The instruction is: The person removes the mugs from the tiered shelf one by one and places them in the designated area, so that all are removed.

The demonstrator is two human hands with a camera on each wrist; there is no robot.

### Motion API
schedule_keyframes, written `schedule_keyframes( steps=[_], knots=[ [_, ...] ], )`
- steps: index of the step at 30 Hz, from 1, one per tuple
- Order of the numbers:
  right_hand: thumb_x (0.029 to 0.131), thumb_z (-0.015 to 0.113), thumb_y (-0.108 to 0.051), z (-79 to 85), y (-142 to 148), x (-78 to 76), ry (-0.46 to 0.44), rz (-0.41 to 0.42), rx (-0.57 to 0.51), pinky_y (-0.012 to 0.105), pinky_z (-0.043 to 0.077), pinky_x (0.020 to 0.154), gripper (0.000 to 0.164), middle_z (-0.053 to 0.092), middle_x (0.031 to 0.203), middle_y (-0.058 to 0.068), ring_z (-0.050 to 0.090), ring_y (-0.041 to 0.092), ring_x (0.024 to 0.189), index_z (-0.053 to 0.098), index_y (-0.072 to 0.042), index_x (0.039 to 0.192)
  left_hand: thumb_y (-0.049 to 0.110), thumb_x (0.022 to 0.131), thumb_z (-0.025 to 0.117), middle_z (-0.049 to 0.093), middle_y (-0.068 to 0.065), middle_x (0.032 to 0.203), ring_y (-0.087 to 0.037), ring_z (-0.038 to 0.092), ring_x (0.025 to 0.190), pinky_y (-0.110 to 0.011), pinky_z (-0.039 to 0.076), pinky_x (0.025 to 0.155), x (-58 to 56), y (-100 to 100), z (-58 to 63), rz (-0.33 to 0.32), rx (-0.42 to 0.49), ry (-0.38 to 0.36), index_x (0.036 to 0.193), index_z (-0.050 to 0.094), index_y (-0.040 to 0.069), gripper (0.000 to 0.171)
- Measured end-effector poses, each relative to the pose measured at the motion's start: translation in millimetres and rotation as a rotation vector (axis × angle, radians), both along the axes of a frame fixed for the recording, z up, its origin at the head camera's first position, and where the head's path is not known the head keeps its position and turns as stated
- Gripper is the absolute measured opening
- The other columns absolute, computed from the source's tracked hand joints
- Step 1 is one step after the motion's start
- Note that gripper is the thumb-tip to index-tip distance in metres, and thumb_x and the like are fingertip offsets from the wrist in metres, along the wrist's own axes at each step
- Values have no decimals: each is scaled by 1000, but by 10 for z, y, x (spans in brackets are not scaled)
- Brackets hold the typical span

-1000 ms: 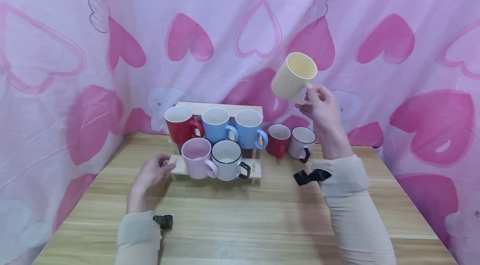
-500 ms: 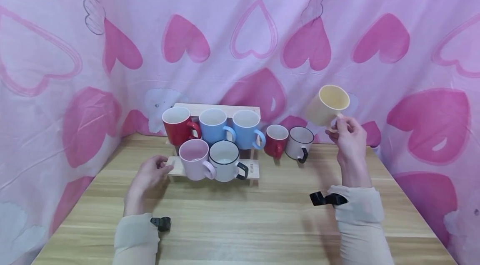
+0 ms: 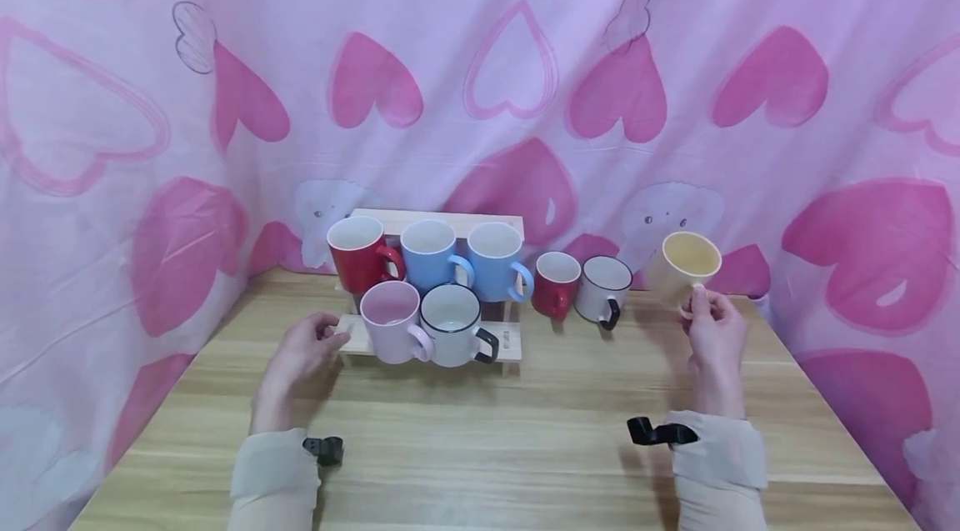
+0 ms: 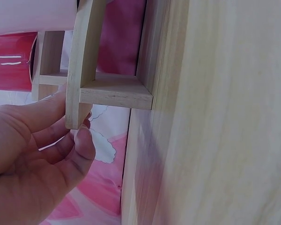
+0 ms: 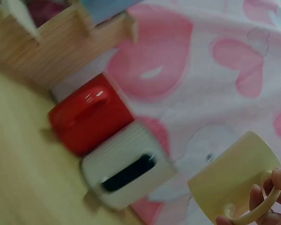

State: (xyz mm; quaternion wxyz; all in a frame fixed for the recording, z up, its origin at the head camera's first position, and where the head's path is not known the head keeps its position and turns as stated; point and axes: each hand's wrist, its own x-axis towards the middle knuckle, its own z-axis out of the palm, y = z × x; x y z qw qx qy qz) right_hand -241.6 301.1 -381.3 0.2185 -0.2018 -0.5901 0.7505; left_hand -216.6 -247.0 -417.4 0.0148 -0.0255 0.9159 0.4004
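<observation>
My right hand [image 3: 717,335] grips the handle of a pale yellow mug [image 5: 236,176], tilted in the right wrist view and held close over the table's back right part. With my left hand [image 3: 306,348] I pinch the left end of the lower board of a two-tier wooden rack [image 4: 84,61], thumb on one face and fingers on the other. A pink mug [image 3: 392,327] and a white mug with black rim [image 3: 450,331] stand on that lower board. On the upper tier are a red mug [image 3: 356,260] and two light blue mugs [image 3: 427,252].
Right of the rack, a smaller red mug [image 3: 553,285] and a ribbed white mug with a black handle [image 3: 600,289] stand side by side on the wooden table [image 3: 480,448]. A pink heart-print curtain [image 3: 510,56] hangs behind.
The yellow mug in my right hand has moved to the right and down, from above the two smaller mugs toward the table. My left hand keeps its hold on the rack.
</observation>
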Motion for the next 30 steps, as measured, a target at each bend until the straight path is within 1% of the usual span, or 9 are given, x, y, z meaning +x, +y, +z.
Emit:
schedule_keyframes(
  steps=[5,10,12,15,18,21,25,27,30],
  knots=[
    [99,59,-20,-221,13,-50,-18,-2,40,17,51,61,20,62,71,-4,59,3,59,61,-1,92,17,95,64,56,-16,98,-27,53,87,-37,47,73,5,-16,-11,1,-21,8,128,50,-10,45],
    [100,57,-19,-374,-12,-99,-39,-5,74,16,50,59,22,60,71,-5,57,3,60,58,3,98,17,95,65,55,-17,100,-29,53,90,-38,47,75,7,-21,3,-7,-32,8,128,50,-11,46],
    [100,56,-20,-430,-28,-121,-57,2,70,16,49,59,24,59,73,-5,56,4,62,57,4,102,17,95,64,55,-18,100,-29,52,90,-38,47,73,7,-23,10,-8,-26,0,128,49,-11,46],
    [101,55,-21,-509,-51,-158,-82,12,54,17,48,60,26,59,75,-4,56,5,67,56,5,105,17,95,64,55,-17,98,-29,52,88,-37,46,72,7,-34,19,-8,-38,7,128,49,-12,46],
    [101,55,-21,-571,-62,-200,-82,8,22,18,48,60,28,58,75,-3,55,6,70,56,6,104,16,95,64,55,-16,95,-28,52,86,-37,46,71,6,-35,17,-14,-47,29,126,50,-13,45],
    [100,56,-22,-612,-61,-235,-89,1,21,18,48,58,24,58,73,-4,54,6,66,58,2,97,15,94,65,56,-15,95,-27,53,86,-37,46,72,1,-24,2,-20,-42,39,126,51,-12,44],
    [100,56,-21,-643,-72,-269,-100,13,20,20,50,58,19,57,70,-7,53,4,61,60,-8,88,17,95,64,56,-16,96,-28,53,87,-38,46,73,-1,-15,-9,-19,-38,31,127,50,-12,45],
    [101,56,-21,-656,-80,-279,-100,19,16,21,51,60,19,57,70,-6,54,4,61,60,-7,87,17,95,64,57,-17,97,-28,53,88,-39,46,74,0,-11,-10,-15,-38,25,128,50,-12,46],
    [101,55,-20,-677,-87,-290,-107,18,25,22,53,62,20,58,72,-3,56,5,62,59,-2,94,17,95,64,57,-17,97,-28,53,87,-38,46,73,-3,-5,-8,-13,-47,25,128,50,-12,46]
  ],
)
